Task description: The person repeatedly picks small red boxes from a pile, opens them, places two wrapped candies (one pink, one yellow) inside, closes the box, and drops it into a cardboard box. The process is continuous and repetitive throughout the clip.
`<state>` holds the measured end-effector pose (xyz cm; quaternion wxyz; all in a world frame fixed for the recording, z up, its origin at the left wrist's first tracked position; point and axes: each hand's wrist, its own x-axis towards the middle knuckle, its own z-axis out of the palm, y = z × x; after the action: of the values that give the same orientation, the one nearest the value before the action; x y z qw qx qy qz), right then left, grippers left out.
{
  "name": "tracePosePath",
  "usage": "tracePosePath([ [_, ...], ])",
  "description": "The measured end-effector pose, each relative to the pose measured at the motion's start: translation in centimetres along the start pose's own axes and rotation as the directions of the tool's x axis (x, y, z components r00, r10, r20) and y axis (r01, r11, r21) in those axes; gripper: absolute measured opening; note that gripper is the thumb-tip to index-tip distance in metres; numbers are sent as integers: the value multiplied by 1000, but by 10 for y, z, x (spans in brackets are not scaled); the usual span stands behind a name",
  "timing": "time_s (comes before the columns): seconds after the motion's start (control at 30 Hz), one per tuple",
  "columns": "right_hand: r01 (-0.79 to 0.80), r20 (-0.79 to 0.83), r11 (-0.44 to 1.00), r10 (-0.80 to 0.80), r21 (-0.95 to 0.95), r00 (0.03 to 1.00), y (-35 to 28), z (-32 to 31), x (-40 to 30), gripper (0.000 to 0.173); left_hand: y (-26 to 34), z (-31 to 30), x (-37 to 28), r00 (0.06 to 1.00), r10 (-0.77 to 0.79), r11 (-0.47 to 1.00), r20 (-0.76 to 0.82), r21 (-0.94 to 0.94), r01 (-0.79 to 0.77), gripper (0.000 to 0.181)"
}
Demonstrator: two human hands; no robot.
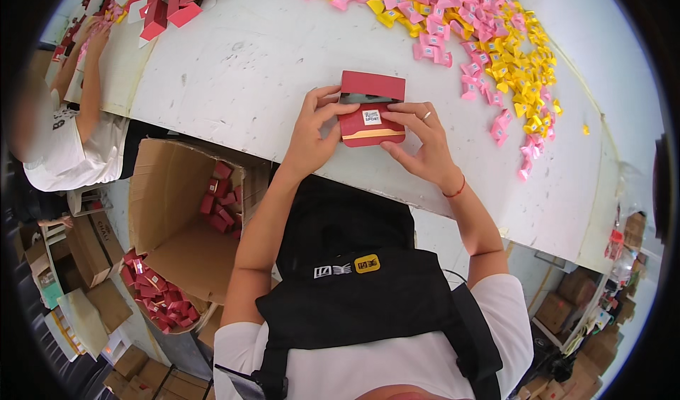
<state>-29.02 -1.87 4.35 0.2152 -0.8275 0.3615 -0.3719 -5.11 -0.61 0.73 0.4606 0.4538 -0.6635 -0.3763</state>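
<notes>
Both of my hands hold a small red Ritter Sport cardboard box at the table's near edge. My left hand grips its left side, the thumb near the lower corner. My right hand grips the right side, with fingertips on the front panel and the thumb at the lower edge. A dark gap shows between the upper flap and the front panel; what lies inside cannot be told. Beyond, pink wrapped sweets and yellow wrapped sweets lie heaped across the white table.
Red folded cartons lie at the table's far left. Below the edge, a large open cardboard box holds red boxes; another container beside it is full of red boxes. A co-worker handles pink pieces at left.
</notes>
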Motion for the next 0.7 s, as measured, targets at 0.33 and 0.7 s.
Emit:
tracePosePath([
  [0.33,53,60,981,-43,-185,997,1,4,0,55,7,-8,-2,993,34,995,110,89,-44,71],
  [0.7,47,235,986,-8,-163,972,0,-11,14,58,11,-2,-4,996,58,982,73,176,-70,64],
])
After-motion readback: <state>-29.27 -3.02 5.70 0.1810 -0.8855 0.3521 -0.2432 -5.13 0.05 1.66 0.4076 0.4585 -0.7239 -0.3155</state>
